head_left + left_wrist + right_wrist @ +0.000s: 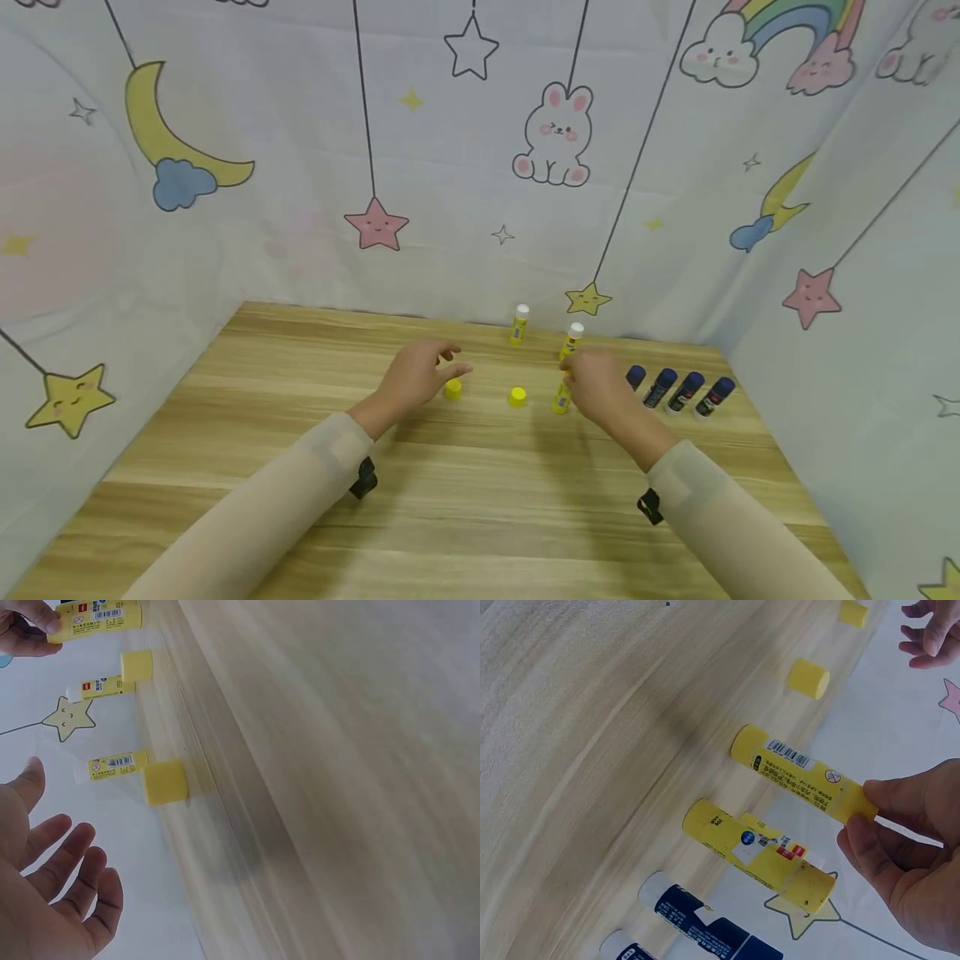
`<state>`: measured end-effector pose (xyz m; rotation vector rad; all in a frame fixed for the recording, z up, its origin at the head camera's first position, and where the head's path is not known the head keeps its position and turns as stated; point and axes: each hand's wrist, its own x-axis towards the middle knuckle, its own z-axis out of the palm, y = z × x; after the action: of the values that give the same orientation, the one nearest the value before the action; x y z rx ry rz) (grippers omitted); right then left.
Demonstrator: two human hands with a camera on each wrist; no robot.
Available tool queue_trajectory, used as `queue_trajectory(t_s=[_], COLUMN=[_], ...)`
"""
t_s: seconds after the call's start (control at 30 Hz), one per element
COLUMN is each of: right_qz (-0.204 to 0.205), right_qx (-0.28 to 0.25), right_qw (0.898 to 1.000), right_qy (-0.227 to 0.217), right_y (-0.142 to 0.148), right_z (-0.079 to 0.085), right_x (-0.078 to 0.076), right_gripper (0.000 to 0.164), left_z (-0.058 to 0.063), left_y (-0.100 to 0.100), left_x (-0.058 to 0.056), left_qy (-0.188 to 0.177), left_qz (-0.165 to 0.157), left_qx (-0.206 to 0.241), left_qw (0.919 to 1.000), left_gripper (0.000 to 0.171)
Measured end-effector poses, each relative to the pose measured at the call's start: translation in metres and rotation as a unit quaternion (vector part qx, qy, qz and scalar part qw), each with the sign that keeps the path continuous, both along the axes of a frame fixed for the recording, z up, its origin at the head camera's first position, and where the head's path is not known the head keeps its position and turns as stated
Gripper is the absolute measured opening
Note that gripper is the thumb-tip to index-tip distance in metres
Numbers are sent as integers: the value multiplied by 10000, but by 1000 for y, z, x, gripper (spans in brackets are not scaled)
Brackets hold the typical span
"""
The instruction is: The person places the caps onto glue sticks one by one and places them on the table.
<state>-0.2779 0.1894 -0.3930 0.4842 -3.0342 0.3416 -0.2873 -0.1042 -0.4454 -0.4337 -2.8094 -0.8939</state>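
Observation:
My right hand [600,387] pinches the yellow cap end of an upright yellow glue stick [799,772] between thumb and fingers. I cannot tell whether its base touches the table. Next to it stands a second yellow-capped glue stick [754,855], hidden behind my hand in the head view. My left hand [418,377] hovers with loosely bent fingers, holding nothing. Nearest to it is one loose yellow cap [453,389]; another yellow cap [517,397] stands between my hands. Two white-topped yellow glue sticks [519,325] [572,340] stand farther back.
Several dark blue glue sticks [684,393] stand in a row to the right. The wooden table [480,508] meets a printed cloth [450,275] along its back. Cloth also hangs at both sides.

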Motion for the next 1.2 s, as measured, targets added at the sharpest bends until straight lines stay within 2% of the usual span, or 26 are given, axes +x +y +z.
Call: queue_trajectory(t_s=[0.17, 0.4, 0.53, 0.63, 0.83, 1.1, 1.2], right_qz=[43, 171, 99, 47, 204, 208, 236], right_qx=[20, 121, -19, -138, -367, -540, -592], right_qw=[9999, 9986, 9988, 9984, 9942, 9887, 9888], right_qy=[165, 493, 481, 541, 988, 1384, 1349], right_y=[0, 2, 3, 3, 1, -9, -14], right_z=[-1, -1, -1, -1, -4, -5, -7], right_x=[1, 2, 4, 9, 22, 41, 47], right_gripper=[24, 26, 30, 33, 31, 29, 29], left_z=[2, 1, -1, 0, 0, 1, -1], left_y=[6, 20, 28, 35, 48, 57, 60], left_x=[-8, -22, -30, -35, -47, -59, -64], left_qy=[-172, -423, -573, -765, -1256, -1553, -1579], left_qz=[41, 111, 179, 222, 356, 445, 460], left_qx=[111, 536, 733, 988, 1343, 1643, 1721], left_qw=[9998, 9976, 9955, 9919, 9823, 9731, 9713], left_gripper=[49, 49, 50, 50, 57, 62, 63])
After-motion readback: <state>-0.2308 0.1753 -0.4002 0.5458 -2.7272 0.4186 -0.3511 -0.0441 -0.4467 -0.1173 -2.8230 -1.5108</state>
